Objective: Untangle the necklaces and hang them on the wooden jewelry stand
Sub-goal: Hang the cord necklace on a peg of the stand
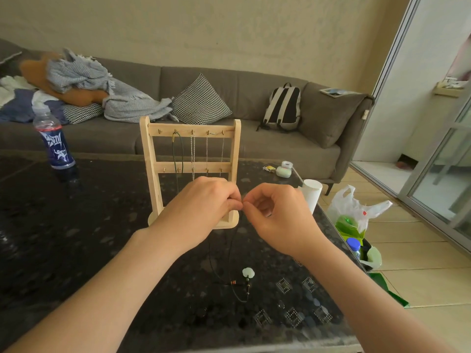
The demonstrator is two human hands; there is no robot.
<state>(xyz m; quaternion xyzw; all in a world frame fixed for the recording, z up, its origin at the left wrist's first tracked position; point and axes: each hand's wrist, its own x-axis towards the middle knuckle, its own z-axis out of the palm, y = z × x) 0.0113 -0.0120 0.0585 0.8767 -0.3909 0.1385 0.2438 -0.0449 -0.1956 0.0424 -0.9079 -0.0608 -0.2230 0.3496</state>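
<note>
A wooden jewelry stand (150,159) rises upright on the dark table, with a green cord necklace (181,149) and several thin silver chains (207,154) hanging from its top hooks. In front of the stand's base, my left hand (204,207) and my right hand (277,215) meet fingertip to fingertip, both pinching the ends of a dark cord necklace (229,261). Its loop drops to the table, where a pale green pendant (248,272) lies near small beads.
A blue-labelled bottle (54,141) stands at the far left of the black speckled table (76,250). A white cup (312,193) and small items sit near the right edge. Bags stand on the floor at right. A grey sofa runs behind.
</note>
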